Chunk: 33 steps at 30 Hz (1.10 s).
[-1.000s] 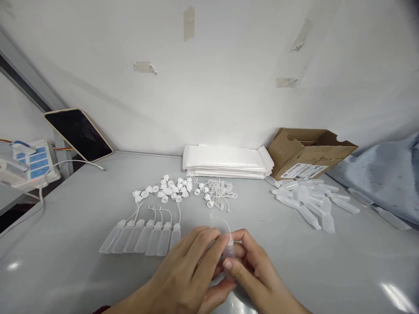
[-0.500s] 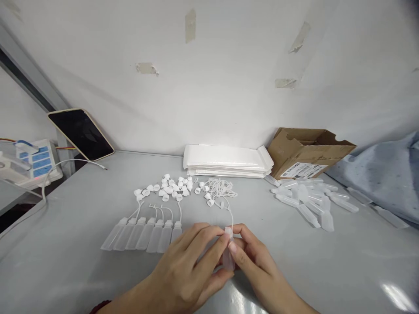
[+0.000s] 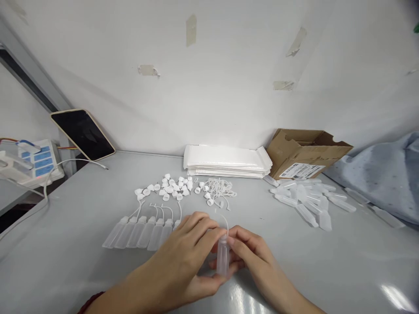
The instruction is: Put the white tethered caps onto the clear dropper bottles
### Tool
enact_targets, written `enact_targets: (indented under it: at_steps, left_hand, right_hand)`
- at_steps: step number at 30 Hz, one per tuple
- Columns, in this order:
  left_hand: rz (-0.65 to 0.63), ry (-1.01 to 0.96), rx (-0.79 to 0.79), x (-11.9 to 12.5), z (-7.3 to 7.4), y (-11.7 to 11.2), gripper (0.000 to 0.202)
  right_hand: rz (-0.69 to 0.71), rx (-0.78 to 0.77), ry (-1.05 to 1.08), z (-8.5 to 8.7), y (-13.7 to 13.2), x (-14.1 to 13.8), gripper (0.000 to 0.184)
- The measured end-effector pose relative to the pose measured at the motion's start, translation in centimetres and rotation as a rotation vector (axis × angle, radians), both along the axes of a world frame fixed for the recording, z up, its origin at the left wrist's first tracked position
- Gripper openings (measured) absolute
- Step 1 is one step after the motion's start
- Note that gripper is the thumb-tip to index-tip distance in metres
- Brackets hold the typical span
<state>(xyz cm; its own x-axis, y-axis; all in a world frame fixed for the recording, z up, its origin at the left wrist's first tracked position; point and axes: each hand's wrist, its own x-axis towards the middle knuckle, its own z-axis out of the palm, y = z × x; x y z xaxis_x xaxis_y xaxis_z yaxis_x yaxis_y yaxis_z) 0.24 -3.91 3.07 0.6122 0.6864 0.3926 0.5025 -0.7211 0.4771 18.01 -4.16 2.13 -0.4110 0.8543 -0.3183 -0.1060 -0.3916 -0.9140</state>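
Both hands share a small translucent squeeze bottle (image 3: pixel 223 259), held almost upright near the front of the table. My left hand (image 3: pixel 186 257) spans it, with its thumb at the base and fingertips by the neck. Across from it, the fingers of my right hand (image 3: pixel 253 253) pinch the neck and right side. A thin white tube (image 3: pixel 226 222) curves up and leftward out of the bottle's neck. Left of my hands lies a row of similar bottles (image 3: pixel 137 233), several with tubes; my left hand partly covers the last one.
White caps (image 3: pixel 173 187) lie scattered behind the row, beside a tangle of thin tubes (image 3: pixel 220 187). Flat white packets (image 3: pixel 227 159) are stacked by the wall. At right are loose bottles (image 3: pixel 307 198), a cardboard box (image 3: pixel 307 152) and blue fabric (image 3: pixel 382 174). A phone (image 3: pixel 81 133) leans at left.
The bottle has shifted slightly left and down between my hands. Its tube, which stood up toward the tangle, now bends over to the left.
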Motion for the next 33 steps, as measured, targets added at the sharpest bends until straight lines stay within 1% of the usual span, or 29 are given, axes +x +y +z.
enact_targets:
  at_steps: [5, 10, 15, 18, 22, 25, 27, 29, 31, 33]
  left_hand:
    - [0.0, -0.013, -0.024, -0.6, 0.5, 0.4, 0.041]
    - [-0.03, 0.059, -0.049, -1.4, 0.9, 0.7, 0.047]
    - [-0.011, 0.096, -0.04, -1.9, 1.1, 0.9, 0.048]
    - [-0.008, 0.103, -0.052, -2.4, 1.1, 1.0, 0.046]
    - [0.001, 0.084, -0.123, -3.3, 1.0, 1.1, 0.047]
    - [0.028, 0.092, -0.156, -3.9, 1.0, 1.2, 0.045]
    - [0.038, 0.11, -0.151, -4.1, 1.0, 1.2, 0.045]
    - [0.047, 0.133, -0.149, -4.2, 1.0, 1.2, 0.044]
    - [0.054, 0.16, -0.158, -4.2, 1.1, 1.2, 0.041]
    - [0.06, 0.193, -0.174, -4.3, 1.1, 1.2, 0.037]
  right_hand:
    - [-0.007, 0.123, -0.09, -0.4, 0.1, 0.1, 0.04]
    - [-0.058, 0.184, -0.089, -0.3, 0.1, 0.3, 0.031]
    - [0.033, 0.279, -0.111, -0.3, -0.1, 0.3, 0.031]
    - [0.078, 0.34, -0.192, -0.3, -0.2, 0.3, 0.031]
    - [0.14, 0.49, -0.348, -0.5, -0.5, 0.4, 0.036]
    - [0.143, 0.624, -0.446, -1.0, -0.7, 0.4, 0.044]
    - [0.146, 0.752, -0.466, -1.4, -0.7, 0.3, 0.052]
    - [0.167, 0.845, -0.471, -1.6, -0.7, 0.2, 0.058]
    - [0.193, 0.863, -0.491, -1.7, -0.6, 0.1, 0.059]
    - [0.228, 0.841, -0.513, -1.7, -0.5, -0.1, 0.059]
